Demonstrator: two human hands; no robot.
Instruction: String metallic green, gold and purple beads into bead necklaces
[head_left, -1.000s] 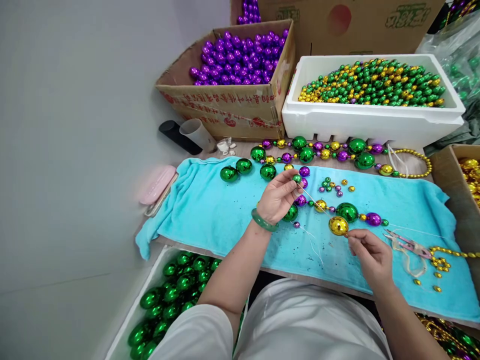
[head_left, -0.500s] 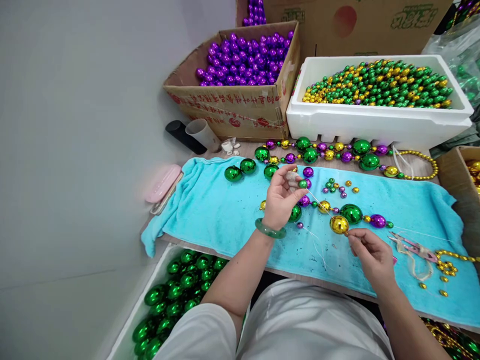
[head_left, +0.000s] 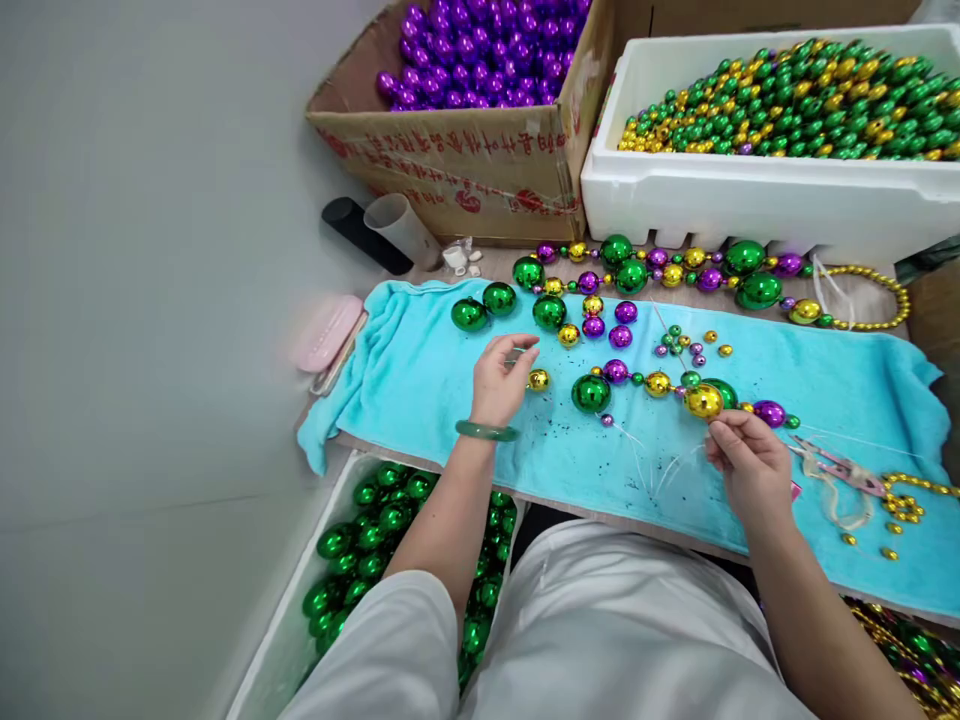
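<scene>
My right hand (head_left: 750,465) pinches the lower end of a large shiny gold bead (head_left: 703,402). Against that bead's upper side sits a small green bead (head_left: 691,379), and a thin thread sticks up out of it. Behind them a strung row with a big green bead (head_left: 591,393) and a purple bead (head_left: 769,414) lies on the turquoise towel (head_left: 450,400). My left hand (head_left: 501,380), a green bangle at its wrist, hovers over the towel with fingers curved and apart from the thumb, holding nothing visible. Close by it is a loose gold bead (head_left: 538,380).
Behind the towel stand a carton (head_left: 450,150) of purple beads and a white foam box (head_left: 750,180) of mixed beads. A finished-looking bead strand (head_left: 709,280) lies before them. Scissors (head_left: 840,468) rest at right. A bin of green beads (head_left: 367,540) is below left.
My left hand has let go of the small green bead and moved left. The green bead now sits against the gold bead, still in my right hand. The view has tilted down.
</scene>
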